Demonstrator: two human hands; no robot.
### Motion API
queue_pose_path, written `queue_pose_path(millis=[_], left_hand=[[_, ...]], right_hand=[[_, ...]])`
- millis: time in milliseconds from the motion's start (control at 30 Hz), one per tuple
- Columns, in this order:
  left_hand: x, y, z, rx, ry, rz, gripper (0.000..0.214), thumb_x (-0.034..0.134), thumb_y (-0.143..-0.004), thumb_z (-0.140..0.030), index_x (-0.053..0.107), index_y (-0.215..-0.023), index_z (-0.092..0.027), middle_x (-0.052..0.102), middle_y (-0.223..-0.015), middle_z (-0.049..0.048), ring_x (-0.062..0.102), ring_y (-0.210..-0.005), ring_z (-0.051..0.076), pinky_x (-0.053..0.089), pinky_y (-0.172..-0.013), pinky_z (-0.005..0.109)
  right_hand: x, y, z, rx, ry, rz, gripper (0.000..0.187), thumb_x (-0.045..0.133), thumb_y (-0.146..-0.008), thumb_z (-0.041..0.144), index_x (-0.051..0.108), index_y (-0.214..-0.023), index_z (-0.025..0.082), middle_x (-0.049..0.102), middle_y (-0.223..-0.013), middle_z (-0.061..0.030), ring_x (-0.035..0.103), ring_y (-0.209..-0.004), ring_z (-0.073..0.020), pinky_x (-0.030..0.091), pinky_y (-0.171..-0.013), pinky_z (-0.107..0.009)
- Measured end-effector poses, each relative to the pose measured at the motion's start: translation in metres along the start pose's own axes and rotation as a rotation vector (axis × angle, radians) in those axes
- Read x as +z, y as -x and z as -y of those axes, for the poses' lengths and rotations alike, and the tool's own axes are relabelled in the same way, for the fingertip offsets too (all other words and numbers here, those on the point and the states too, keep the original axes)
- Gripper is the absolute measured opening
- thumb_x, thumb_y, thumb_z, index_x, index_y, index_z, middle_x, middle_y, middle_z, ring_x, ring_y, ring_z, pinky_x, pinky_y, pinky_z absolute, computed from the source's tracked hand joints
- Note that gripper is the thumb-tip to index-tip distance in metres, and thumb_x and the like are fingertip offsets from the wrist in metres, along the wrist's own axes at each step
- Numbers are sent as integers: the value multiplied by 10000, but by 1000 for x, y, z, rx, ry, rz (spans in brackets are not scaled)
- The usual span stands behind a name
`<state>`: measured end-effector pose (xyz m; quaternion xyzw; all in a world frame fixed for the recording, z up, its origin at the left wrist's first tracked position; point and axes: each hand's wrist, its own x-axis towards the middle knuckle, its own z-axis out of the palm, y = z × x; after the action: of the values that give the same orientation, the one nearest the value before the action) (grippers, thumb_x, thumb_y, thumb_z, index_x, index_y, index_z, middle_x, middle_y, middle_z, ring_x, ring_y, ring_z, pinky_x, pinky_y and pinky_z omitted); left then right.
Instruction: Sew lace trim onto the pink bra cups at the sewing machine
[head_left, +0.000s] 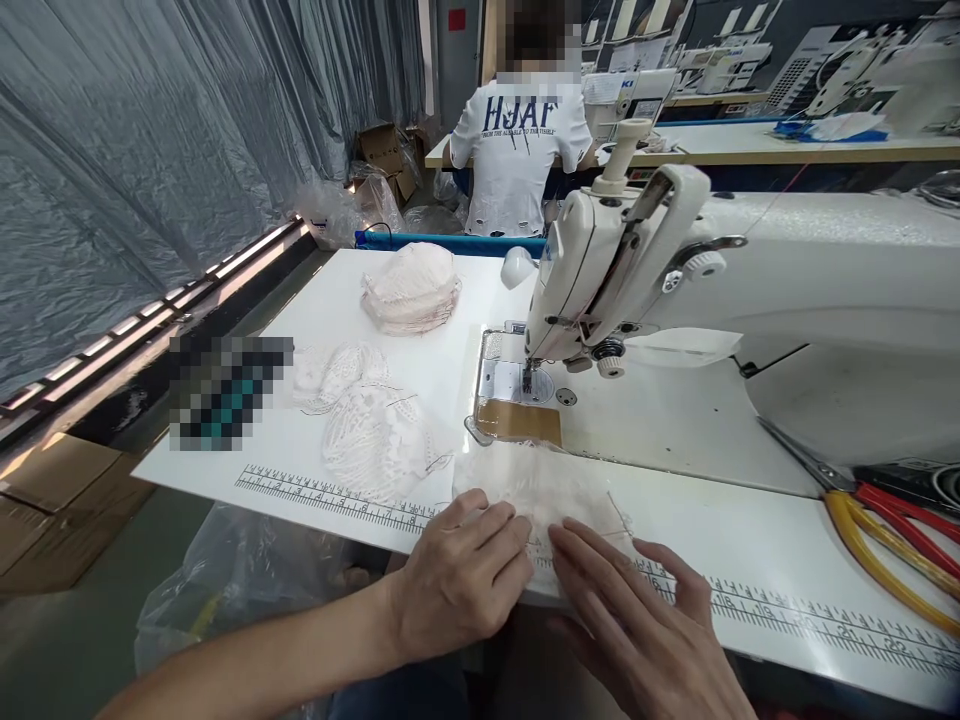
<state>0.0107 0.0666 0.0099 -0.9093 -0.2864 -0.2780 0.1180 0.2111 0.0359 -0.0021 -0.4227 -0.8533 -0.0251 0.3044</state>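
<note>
A sheer white lace fabric piece (536,482) lies at the table's front edge, just below the sewing machine's needle plate. My left hand (469,570) has its fingers curled down on the near edge of this piece, with the fingertips partly hidden. Beside it, my right hand (637,610) rests on the near right part of the fabric, fingers stretched out and thumb apart. The sewing machine (592,270) stands beyond both hands, its presser foot (528,378) over the plate. More lace pieces (379,430) are spread on the left of the table.
A stack of pale fabric cups (412,288) sits at the back. Yellow-handled scissors (855,500) and a red-handled tool (911,515) lie at right. A printed ruler (810,620) runs along the front edge. A person (517,150) sits ahead; cardboard boxes (60,510) stand left.
</note>
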Motion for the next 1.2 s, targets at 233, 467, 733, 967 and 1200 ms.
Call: queue_pose_path(millis=[233, 467, 733, 967, 1200], left_hand=[[-4, -5, 0, 5, -28, 25, 136, 518, -869, -99, 626, -952, -112, 663, -967, 61, 590, -936, 169, 427, -827, 334], [-7, -7, -5, -35, -5, 64, 136, 489, -897, -130, 610, -960, -138, 643, -908, 48, 582, -867, 147, 422, -821, 343], [-10, -1, -8, 23, -56, -46, 131, 521, -871, -202, 627, -890, -128, 630, -869, 59, 571, -848, 164, 417, -791, 339], [0, 5, -8, 80, -97, -54, 192, 479, -878, -253, 614, -912, -122, 609, -1024, 101, 564, -972, 207, 425, -831, 366], [9, 7, -5, 22, -198, -183, 152, 653, -772, -230, 588, -905, -195, 664, -884, 71, 617, -855, 231, 449, -821, 384]], right_hand=[[2, -3, 3, -22, -8, -46, 194, 454, -970, 266, 622, -1050, 212, 715, -1073, -66, 660, -993, -199, 238, -1003, -418], [-16, -6, -17, -246, 48, 42, 371, 415, -951, 484, 621, -1065, 197, 719, -1055, -73, 666, -951, -221, 277, -943, -399], [-27, -52, -31, -91, -94, -4, 207, 391, -968, 190, 592, -921, 201, 707, -868, -26, 632, -737, -148, 420, -693, -283], [-2, -62, -48, -170, 93, 91, 297, 385, -978, 336, 620, -1050, 169, 682, -1082, -95, 618, -922, -222, 426, -778, -366], [-10, -50, -48, -208, 88, 115, 240, 499, -928, 340, 619, -1082, 200, 671, -1106, -66, 602, -982, -200, 430, -837, -331]])
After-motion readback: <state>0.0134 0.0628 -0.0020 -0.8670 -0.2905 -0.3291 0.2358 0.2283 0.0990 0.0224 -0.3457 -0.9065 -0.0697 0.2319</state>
